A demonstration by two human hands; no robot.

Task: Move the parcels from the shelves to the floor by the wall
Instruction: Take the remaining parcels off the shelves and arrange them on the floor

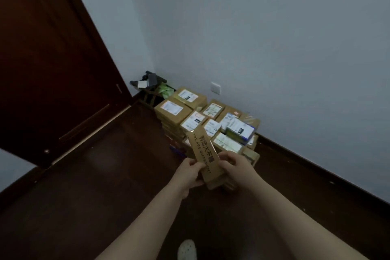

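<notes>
Holding a long printed box (201, 151) near frame centre, the left hand (190, 172) pinches its near left edge, thumb on top, while the right hand (233, 163) curls round the right edge; both are closed on it, and it hangs tilted, far end raised, just above the near corner of the pile (211, 116). That pile spreads from 11 to 1 o'clock of the box, hard against the wall (274, 48). Setting it down well likely means levelling it first, choosing a flat spot on the near parcels or the bare floor (105, 196) at 7 o'clock beside them, and freeing the fingers only once it sits steady, since a narrow box laid across uneven tops may slide. Beyond, a socket (215, 88) sits at 12 o'clock, a stool (149, 84) at 11, a dark door (52, 59) at 10, a pale shoe (186, 249) at 6. Whether the brown shapes under the box's near end are parcels on the floor or carried ones is unclear; labels are blurred, and no shelves are in view.
</notes>
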